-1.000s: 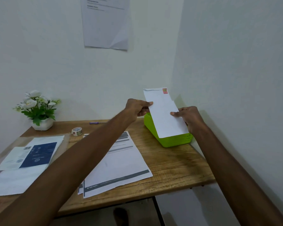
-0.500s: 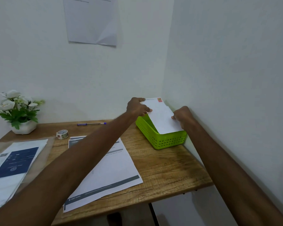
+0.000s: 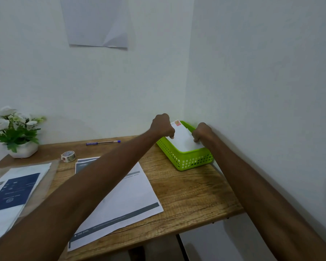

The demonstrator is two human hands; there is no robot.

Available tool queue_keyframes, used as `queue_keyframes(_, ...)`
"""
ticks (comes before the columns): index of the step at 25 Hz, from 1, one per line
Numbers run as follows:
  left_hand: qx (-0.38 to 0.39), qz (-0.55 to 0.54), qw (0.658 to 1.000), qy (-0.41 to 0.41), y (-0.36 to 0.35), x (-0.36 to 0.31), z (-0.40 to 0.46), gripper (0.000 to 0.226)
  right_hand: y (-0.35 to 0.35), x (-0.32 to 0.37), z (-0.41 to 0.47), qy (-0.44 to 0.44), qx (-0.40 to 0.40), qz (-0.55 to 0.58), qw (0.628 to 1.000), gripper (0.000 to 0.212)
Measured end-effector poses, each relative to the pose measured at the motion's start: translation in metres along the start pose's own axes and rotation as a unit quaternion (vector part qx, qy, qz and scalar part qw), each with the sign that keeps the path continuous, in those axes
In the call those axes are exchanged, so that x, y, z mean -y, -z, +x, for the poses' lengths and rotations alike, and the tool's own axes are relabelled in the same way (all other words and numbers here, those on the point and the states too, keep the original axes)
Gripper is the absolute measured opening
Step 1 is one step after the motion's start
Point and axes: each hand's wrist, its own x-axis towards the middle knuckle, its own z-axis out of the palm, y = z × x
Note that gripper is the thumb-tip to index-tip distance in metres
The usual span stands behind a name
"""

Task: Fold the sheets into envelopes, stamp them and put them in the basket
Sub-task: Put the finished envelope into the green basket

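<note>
1. Envelope (image 3: pixel 182 137), white with a red stamp (image 3: pixel 177 123) at its far corner, lying in the green basket (image 3: pixel 188 160), pinched at both long edges.
2. Left hand (image 3: pixel 163 126) in a curled grip on the left edge; right hand (image 3: pixel 201 131) likewise on the right edge.
3. Nearer than the grip, printed sheets (image 3: pixel 126 196) flat on the desk (image 3: pixel 192 194).
4. Left of the grip: pen (image 3: pixel 103 142), tape roll (image 3: pixel 68 156), potted flowers (image 3: pixel 13 130).

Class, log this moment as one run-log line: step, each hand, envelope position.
step: binning | left hand: holds envelope | right hand: holds envelope | envelope: in green basket
</note>
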Motion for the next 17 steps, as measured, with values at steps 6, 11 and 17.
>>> queue_keyframes(6, 0.105, 0.138, 0.979, -0.107, -0.029, -0.006, 0.008, 0.045, -0.009, -0.002, -0.003, 0.012, 0.037, -0.092, 0.995, 0.023)
queue_keyframes(11, 0.252, 0.211, 0.941, -0.074, -0.039, -0.013, 0.021, 0.053, -0.015, -0.001, -0.008, 0.024, 0.030, -0.183, 0.982, 0.026)
queue_keyframes(17, 0.297, 0.304, 0.902, -0.080, -0.044, -0.018, 0.027, 0.052, -0.023, -0.002, -0.012, 0.101, -0.049, -0.254, 0.961, 0.046)
